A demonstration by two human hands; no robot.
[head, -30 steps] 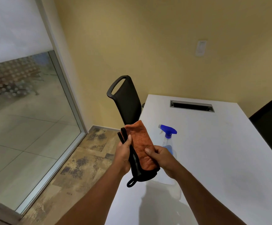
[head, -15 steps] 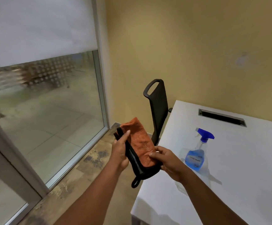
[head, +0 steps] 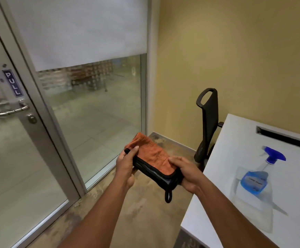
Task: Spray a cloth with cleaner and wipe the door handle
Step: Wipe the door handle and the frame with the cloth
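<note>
Both hands hold a folded orange cloth point(head: 152, 156) with a black edge and a hanging loop, above the floor in front of me. My left hand point(head: 127, 164) grips its left end, my right hand point(head: 186, 171) its right end. A clear spray bottle point(head: 258, 178) with blue liquid and a blue trigger head stands on the white table point(head: 235, 203) to the right, untouched. The metal lever door handle point(head: 11, 110) sits on the glass door at the far left, under a blue PULL sign point(head: 13, 83), well away from both hands.
A black chair point(head: 208, 122) stands between the table and the yellow wall. A fixed glass panel point(head: 95, 108) with a lowered white blind fills the middle. A keyhole point(head: 32, 119) sits below the handle. The table has a cable slot point(head: 285, 136). The floor is mottled brown.
The view has swung left: the glass door with its handle has come into sight and the table and bottle have shifted right. Both hands keep hold of the cloth, now held flatter.
</note>
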